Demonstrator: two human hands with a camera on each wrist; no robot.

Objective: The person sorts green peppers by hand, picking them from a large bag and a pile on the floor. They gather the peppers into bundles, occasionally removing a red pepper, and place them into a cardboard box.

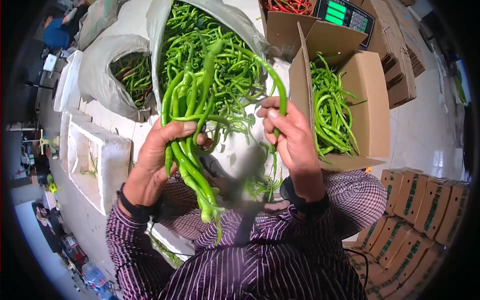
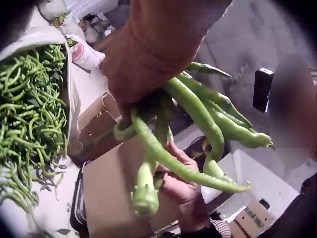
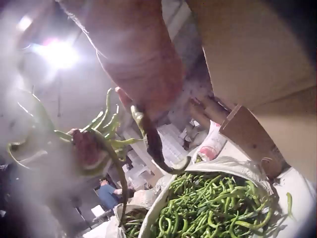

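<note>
My left hand [image 1: 159, 147] grips a bunch of long green chili peppers [image 1: 189, 167], its thumb laid across them. Their ends stick out above and below the fist. To the right, my right hand [image 1: 295, 137] pinches a single curved green chili pepper [image 1: 278, 82] between thumb and fingers; this pepper [image 3: 151, 136] also shows in the right wrist view, its curled tip pointing away from the hand. The bunch [image 2: 198, 116] spreads out under the left hand in the left wrist view. Beyond both hands lies an open sack [image 1: 242, 22] full of green chili peppers.
An open cardboard box [image 1: 376, 105] part-filled with green peppers stands right of the right hand. A smaller sack [image 1: 95, 75] and white foam boxes [image 1: 116, 160] are at left. Behind are a scale [image 1: 345, 17] and red peppers [image 1: 290, 6]; stacked cartons [image 1: 415, 200] sit at lower right.
</note>
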